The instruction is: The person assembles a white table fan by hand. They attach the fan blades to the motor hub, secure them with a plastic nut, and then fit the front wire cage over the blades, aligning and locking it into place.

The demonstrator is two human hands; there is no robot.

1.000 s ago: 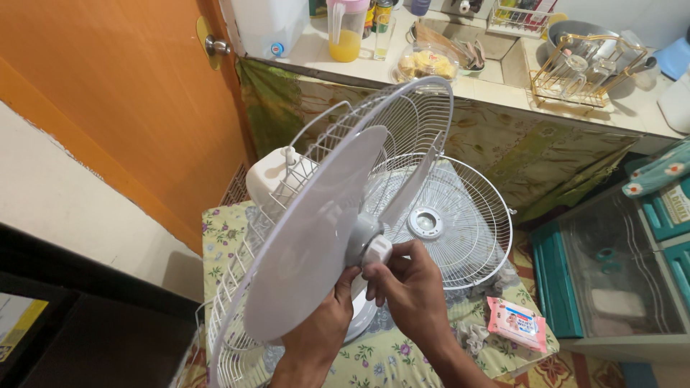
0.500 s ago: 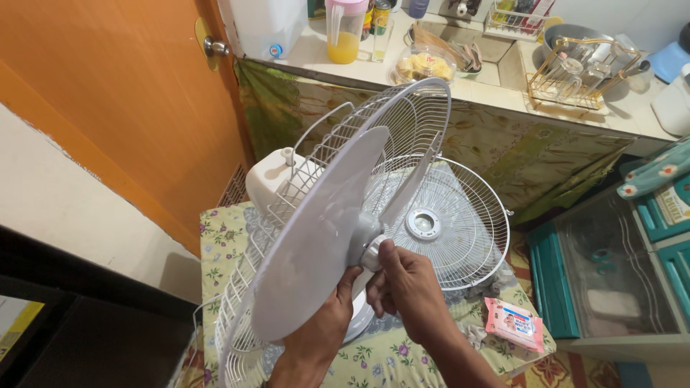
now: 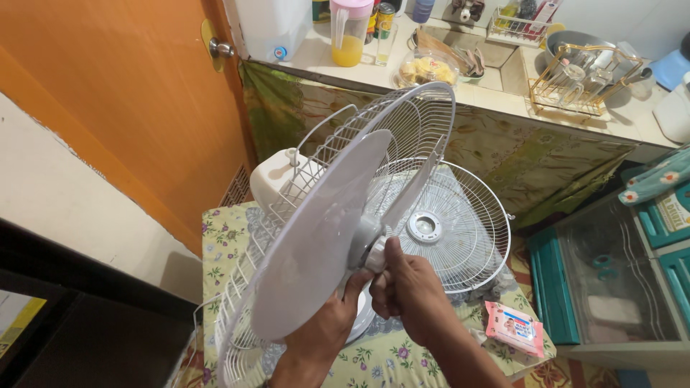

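You had your left hand [image 3: 338, 316] gripping the fan blade [image 3: 316, 237] steady. Right hand [image 3: 406, 287] pinched the hub cap [image 3: 375, 253] tight, front grille [image 3: 449, 226] lying aside.

A flat pink and white soft packet [image 3: 514, 328] lies on the floral cloth at the near right, just beside the lower rim of the loose wire fan guard [image 3: 460, 230]. Far off on the counter stands a can with a dark and yellow label [image 3: 385, 20]. At the right edge, a teal box carries a pale label [image 3: 674, 210].
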